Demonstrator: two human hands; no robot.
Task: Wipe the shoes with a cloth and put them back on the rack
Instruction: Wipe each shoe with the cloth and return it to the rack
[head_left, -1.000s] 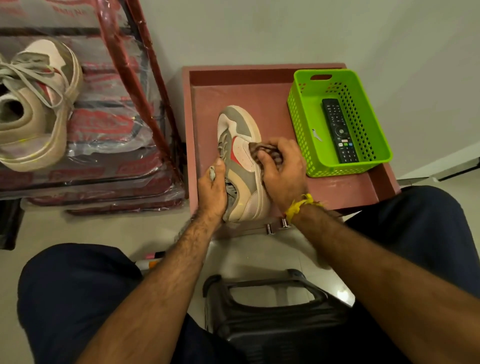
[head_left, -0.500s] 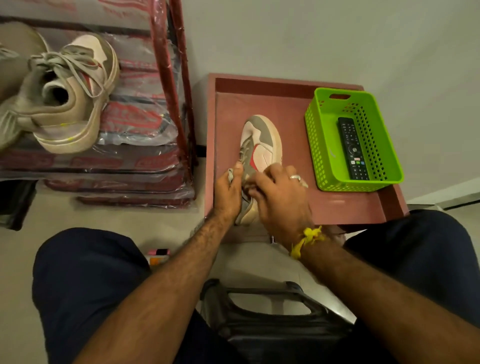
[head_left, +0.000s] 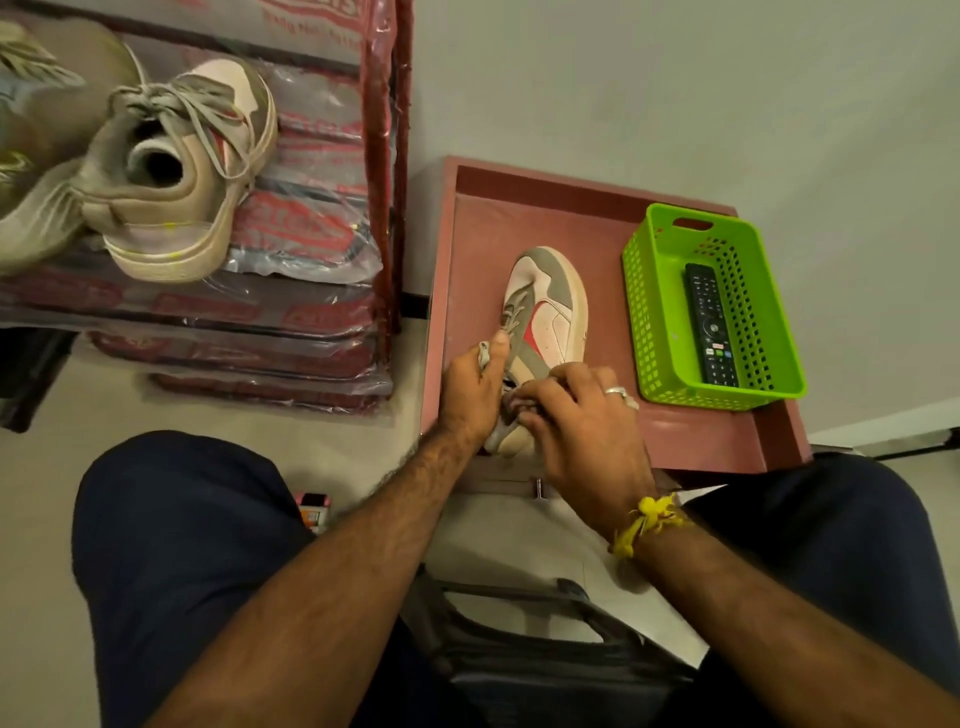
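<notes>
A grey, white and red sneaker (head_left: 548, 317) lies toe-away on a reddish tray-like table (head_left: 691, 436). My left hand (head_left: 470, 389) grips its left side near the laces, thumb up on the tongue. My right hand (head_left: 576, 421) covers the heel end and holds a bunched cloth (head_left: 511, 402), of which only a small bit peeks out between my hands. A matching beige sneaker (head_left: 176, 176) stands on the plastic-wrapped red shoe rack (head_left: 384, 171) at the upper left.
A green plastic basket (head_left: 660, 312) with a black remote (head_left: 710, 322) sits on the table's right side. A dark stool (head_left: 540, 639) stands between my knees. Part of another shoe (head_left: 31, 156) shows at the left edge. A small pink object (head_left: 311, 506) lies on the floor.
My right hand with the cloth slid from the shoe's middle side back to the heel end. My view shifted left, bringing more of the rack into sight.
</notes>
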